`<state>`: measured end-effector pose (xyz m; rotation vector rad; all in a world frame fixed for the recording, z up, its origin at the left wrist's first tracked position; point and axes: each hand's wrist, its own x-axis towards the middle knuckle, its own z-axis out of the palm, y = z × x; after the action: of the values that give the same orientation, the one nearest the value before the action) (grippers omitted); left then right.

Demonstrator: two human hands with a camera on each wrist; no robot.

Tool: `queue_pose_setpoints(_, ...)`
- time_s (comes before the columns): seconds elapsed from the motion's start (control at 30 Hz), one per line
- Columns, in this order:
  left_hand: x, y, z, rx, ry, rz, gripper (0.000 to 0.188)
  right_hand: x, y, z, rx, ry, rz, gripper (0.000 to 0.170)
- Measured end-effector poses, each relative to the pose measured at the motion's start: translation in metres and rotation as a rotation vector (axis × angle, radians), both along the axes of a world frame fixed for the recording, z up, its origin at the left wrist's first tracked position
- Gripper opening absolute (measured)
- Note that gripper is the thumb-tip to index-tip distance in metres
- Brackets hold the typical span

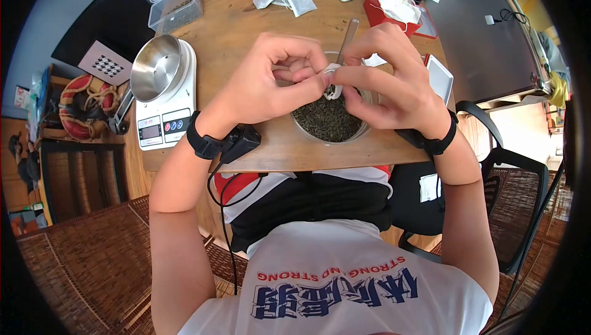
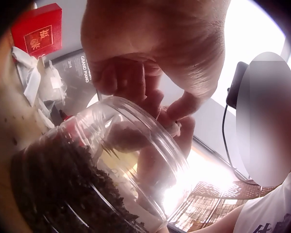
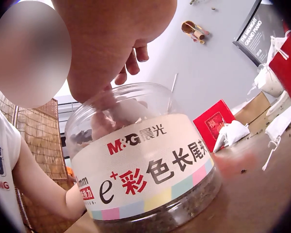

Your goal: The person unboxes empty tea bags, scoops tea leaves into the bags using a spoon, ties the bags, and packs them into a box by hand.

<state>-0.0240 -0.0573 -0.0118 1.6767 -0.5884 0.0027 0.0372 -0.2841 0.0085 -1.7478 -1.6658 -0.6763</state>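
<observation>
**Pinching a small white pouch right over an open jar**

Pinches the pouch (image 1: pixel 333 95) with both hands at once, the fingers of left hand (image 1: pixel 265 79) and right hand (image 1: pixel 394 82) set narrow on it, nearly meeting. Works above the mouth of the clear jar (image 1: pixel 329 143), likely to catch any spilled dark leaves (image 1: pixel 320 119) back inside. Shares the grip between both sides, probably to steady soft, thin material. Leaves a metal handle (image 1: pixel 351 32) leaning up from the jar towards 12 o'clock, seemingly to free both hands.

Around the jar on the table (image 1: pixel 228 33), has the scale (image 1: pixel 189 98) between 9 and 10 o'clock, with a steel bowl (image 1: pixel 157 69) on top, presumably for weighing loose contents. Has white bags (image 1: pixel 300 1) lying at 11 o'clock, apart from the red box (image 1: pixel 411 28) of white material at 1 o'clock, perhaps to avoid mixing.
</observation>
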Motion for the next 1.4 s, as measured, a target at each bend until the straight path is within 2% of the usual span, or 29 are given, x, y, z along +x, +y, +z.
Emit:
queue_pose_setpoints(0.37, 0.000, 0.000, 0.001, -0.005, 0.065, 0.031, 0.008, -0.004, -0.001, 0.000, -0.074, 0.047, -0.011, 0.032)
queue_pose_setpoints(0.57, 0.001, -0.001, 0.002, 0.078, -0.035, 0.060, 0.012, -0.008, -0.001, 0.003, -0.094, 0.098, 0.033, 0.027)
queue_pose_setpoints(0.73, 0.000, -0.001, 0.004, 0.263, -0.193, 0.126, 0.014, -0.009, 0.000, 0.002, -0.072, 0.300, 0.125, 0.026)
queue_pose_setpoints(0.87, -0.001, 0.003, 0.008, 0.274, -0.245, 0.130, 0.012, -0.008, 0.000, 0.004, -0.091, 0.358, 0.126, 0.029)
queue_pose_setpoints(0.93, -0.001, 0.004, 0.008, 0.144, -0.239, 0.122, 0.009, -0.008, 0.001, 0.007, -0.069, 0.384, 0.092, 0.033)
queue_pose_setpoints(1.07, -0.003, 0.002, 0.012, 0.080, -0.283, 0.138, 0.006, -0.010, 0.006, 0.005, 0.055, 0.500, 0.067, 0.044)
queue_pose_setpoints(1.13, -0.003, 0.001, 0.010, -0.025, -0.253, 0.146, 0.004, -0.005, 0.004, 0.003, -0.076, 0.418, -0.012, 0.052)
queue_pose_setpoints(1.3, -0.002, 0.001, 0.007, -0.086, -0.206, 0.196, 0.003, 0.007, -0.005, 0.003, -0.159, 0.354, -0.060, 0.050)
queue_pose_setpoints(1.37, -0.002, 0.000, 0.006, -0.090, -0.215, 0.222, 0.004, 0.012, -0.009, 0.005, -0.164, 0.513, 0.005, 0.045)
queue_pose_setpoints(1.4, -0.001, 0.001, 0.006, -0.074, -0.195, 0.229, 0.005, 0.007, -0.011, 0.009, -0.146, 0.785, 0.067, 0.042)
